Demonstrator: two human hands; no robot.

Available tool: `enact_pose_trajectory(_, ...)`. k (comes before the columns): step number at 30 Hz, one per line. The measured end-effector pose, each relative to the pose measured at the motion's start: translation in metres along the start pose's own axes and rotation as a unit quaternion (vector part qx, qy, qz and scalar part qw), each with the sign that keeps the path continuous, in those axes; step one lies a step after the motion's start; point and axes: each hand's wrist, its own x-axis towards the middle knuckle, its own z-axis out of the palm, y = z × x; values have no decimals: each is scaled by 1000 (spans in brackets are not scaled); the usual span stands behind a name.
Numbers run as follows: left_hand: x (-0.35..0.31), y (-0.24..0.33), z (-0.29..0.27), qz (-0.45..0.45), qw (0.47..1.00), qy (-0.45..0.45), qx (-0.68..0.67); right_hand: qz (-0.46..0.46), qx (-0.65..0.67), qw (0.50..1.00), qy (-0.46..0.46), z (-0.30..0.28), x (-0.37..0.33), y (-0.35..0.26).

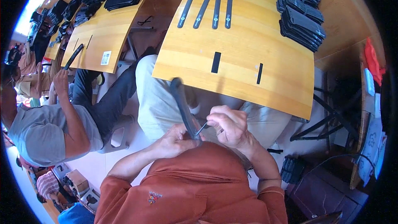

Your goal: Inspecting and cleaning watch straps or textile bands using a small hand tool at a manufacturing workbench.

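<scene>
Over my lap, my left hand (pixel 174 142) is closed on the lower end of a dark grey strap (pixel 182 103). The strap's free end stands up toward the table edge and curls at the top. My right hand (pixel 229 127) is beside it, fingers pinched on a thin dark rod-like tool (pixel 202 129). The tool's tip meets the strap's lower end near my left fingers; its exact kind is too small to tell. Several similar grey straps (pixel 202 11) with round heads lie side by side at the far left of the wooden table (pixel 236 43).
Stacks of black folded goods (pixel 302 27) stand at the table's far right corner. Two black strips (pixel 216 62) mark the tabletop. A co-worker in grey (pixel 43 130) sits at left, holding a dark strap (pixel 74 57) by a second table (pixel 112 29). Metal legs (pixel 331 116) stand at right.
</scene>
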Motion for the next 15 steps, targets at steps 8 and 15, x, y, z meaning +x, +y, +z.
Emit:
enact_pose_trajectory(8,-2,-12,-5,-13,999,11,-34,112,208,969,-74,4,6,-18)
enact_pose_trajectory(15,-8,-18,-8,31,994,11,-105,41,227,970,-83,22,-6,-25)
